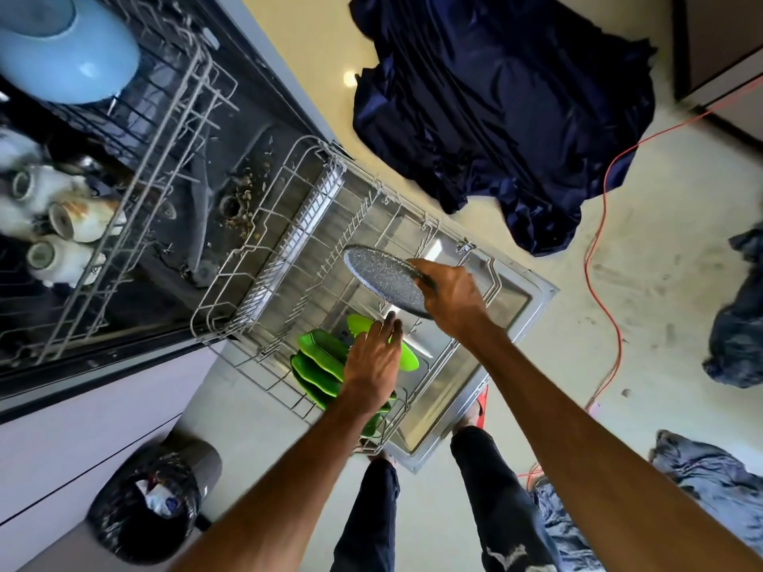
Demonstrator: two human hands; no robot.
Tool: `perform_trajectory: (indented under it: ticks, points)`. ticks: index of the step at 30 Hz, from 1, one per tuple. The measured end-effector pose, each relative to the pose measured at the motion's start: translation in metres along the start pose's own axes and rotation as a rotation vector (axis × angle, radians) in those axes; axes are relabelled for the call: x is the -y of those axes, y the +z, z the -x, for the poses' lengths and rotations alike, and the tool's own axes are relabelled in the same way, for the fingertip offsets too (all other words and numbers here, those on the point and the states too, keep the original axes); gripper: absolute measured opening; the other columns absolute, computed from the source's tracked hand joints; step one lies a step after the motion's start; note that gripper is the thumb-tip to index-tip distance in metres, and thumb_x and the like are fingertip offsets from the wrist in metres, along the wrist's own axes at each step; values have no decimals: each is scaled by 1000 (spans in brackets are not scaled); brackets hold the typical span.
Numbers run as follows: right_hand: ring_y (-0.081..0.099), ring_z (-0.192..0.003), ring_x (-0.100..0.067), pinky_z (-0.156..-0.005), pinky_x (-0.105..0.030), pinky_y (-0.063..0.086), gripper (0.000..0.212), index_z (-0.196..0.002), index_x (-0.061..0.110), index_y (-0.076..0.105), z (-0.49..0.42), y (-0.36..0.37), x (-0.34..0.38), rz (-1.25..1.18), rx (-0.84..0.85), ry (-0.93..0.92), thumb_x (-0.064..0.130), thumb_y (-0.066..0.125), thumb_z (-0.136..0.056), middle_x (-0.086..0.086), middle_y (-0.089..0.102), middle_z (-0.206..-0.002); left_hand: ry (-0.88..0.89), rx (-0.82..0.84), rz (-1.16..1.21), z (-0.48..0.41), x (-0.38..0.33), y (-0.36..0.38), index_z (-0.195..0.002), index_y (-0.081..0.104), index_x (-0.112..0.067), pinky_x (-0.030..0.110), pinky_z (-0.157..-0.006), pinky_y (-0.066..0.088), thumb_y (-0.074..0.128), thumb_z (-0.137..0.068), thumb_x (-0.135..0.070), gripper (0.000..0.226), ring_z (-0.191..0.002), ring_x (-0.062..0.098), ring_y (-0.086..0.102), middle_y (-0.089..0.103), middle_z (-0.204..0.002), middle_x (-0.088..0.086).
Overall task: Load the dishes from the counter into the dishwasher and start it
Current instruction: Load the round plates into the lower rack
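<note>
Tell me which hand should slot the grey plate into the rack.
Right: the right hand grips the grey plate over the lower rack; the left hand lies flat over the green plates.

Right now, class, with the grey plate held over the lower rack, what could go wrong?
The right hand holds the grey speckled plate by one edge; that grip might slip. The left hand is over the green plates, so it could strike fingers. The orange floor cable could trip someone.

Counted: one grey speckled plate (382, 278), one blue bowl (70, 55), three cups (78, 220). At least four green plates (320, 346), partly hidden. Two wire racks (264, 225).
</note>
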State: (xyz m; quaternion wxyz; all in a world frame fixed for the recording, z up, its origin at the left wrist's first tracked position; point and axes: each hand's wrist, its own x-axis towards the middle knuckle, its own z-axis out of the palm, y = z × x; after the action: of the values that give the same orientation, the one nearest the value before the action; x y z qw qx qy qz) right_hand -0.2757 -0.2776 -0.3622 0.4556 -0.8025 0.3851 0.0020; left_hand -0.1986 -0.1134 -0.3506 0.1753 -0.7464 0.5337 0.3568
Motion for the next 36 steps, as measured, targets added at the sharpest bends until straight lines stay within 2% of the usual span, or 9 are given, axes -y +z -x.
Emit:
perform_trajectory:
  ticks: [4,11,13,16,18,24,27,30,36]
  points:
    - [70,-84,-31,-70,-36,55,42,-134,29,56,-2,21,-1,90,107,75,11,58,-96,-14,74,-101,-2,-40,56,0,-4,-1,-160,3,-9,42,-121,30,62,-92,-8,90,-150,25,24,1,-168,14]
    - [63,-110,-40,-84,-43,52,52,-142,5,33,12,45,-7,480,484,175,7,55,-95,-21,58,-122,-15,-174,151,11,-10,-5,-159,1,-6,38,-125,23,66,-90,-4,95,-154,24,14,1,-168,16]
    - [64,-107,-39,-85,-44,52,39,-135,4,41,17,42,-16,535,472,198,10,51,-98,-20,59,-120,-42,-189,194,17,-9,-3,-159,3,-6,38,-125,20,64,-91,-3,92,-155,24,12,0,-168,15]
    - [66,-91,-41,-77,-45,56,30,-116,3,57,22,38,-27,493,247,91,19,40,-98,-23,62,-102,-76,-200,237,23,-6,3,-160,10,-6,39,-125,21,64,-91,-6,87,-154,25,18,10,-167,15]
    - [62,-101,-40,-85,-43,51,30,-122,6,55,16,34,-21,464,327,135,18,45,-96,-22,61,-112,-92,-209,248,23,-5,5,-159,14,-7,39,-125,22,67,-90,-9,87,-153,25,19,16,-166,14]
    - [47,-132,-39,-105,-45,42,73,-152,7,24,-12,39,11,294,478,138,36,58,-95,-23,46,-146,-162,-244,311,11,-2,4,-155,24,-8,34,-125,17,78,-84,-17,90,-150,23,26,29,-161,13]
    - [55,-124,-38,-97,-42,46,63,-148,9,34,-34,48,23,203,394,100,44,52,-99,-22,54,-139,-176,-274,323,7,-1,6,-151,31,-8,34,-122,29,80,-82,-18,85,-140,20,40,44,-151,11]
    - [64,-109,-37,-84,-37,50,39,-132,10,52,-53,58,31,284,323,40,31,53,-99,-21,63,-122,-188,-250,318,3,3,8,-149,35,-8,35,-118,35,81,-80,-19,83,-136,20,43,47,-147,10]
    - [68,-88,-31,-75,-39,58,17,-102,10,66,-60,37,23,264,357,-20,20,55,-94,-12,69,-98,-137,-277,261,-1,1,-8,-160,7,-12,38,-121,25,75,-83,-13,103,-149,26,27,17,-166,14]
